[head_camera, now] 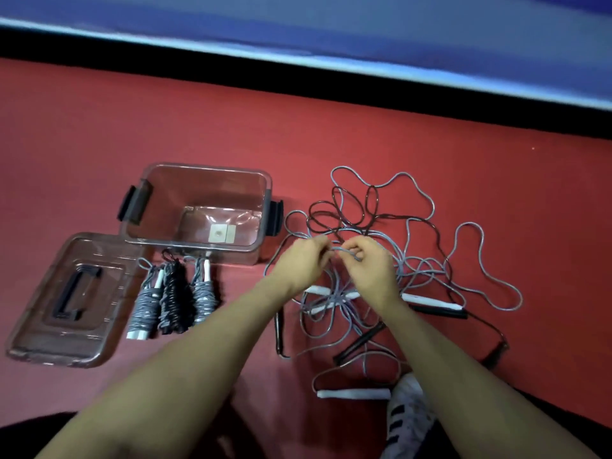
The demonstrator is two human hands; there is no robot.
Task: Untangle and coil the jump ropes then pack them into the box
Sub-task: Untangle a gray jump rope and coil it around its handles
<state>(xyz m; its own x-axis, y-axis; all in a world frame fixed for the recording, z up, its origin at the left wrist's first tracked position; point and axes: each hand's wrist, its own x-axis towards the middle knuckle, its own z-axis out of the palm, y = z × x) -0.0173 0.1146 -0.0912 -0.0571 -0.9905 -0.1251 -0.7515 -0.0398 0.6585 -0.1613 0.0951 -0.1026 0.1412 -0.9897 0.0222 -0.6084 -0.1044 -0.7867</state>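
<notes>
A tangle of grey and dark jump ropes (407,226) lies spread on the red floor at the right, with white handles (354,393) and black handles (440,311) among the loops. My left hand (303,260) and my right hand (372,265) meet over the middle of the tangle, and both pinch the same grey rope strand (344,250). Three coiled ropes (172,298), two grey and one black, lie side by side in front of the clear plastic box (145,207), which stands open and holds no rope.
The box's clear lid (49,326) with a black handle lies on the floor at the left. My striped shoe (410,415) rests near the bottom right, beside a white handle. A black strip and a blue wall run along the far side.
</notes>
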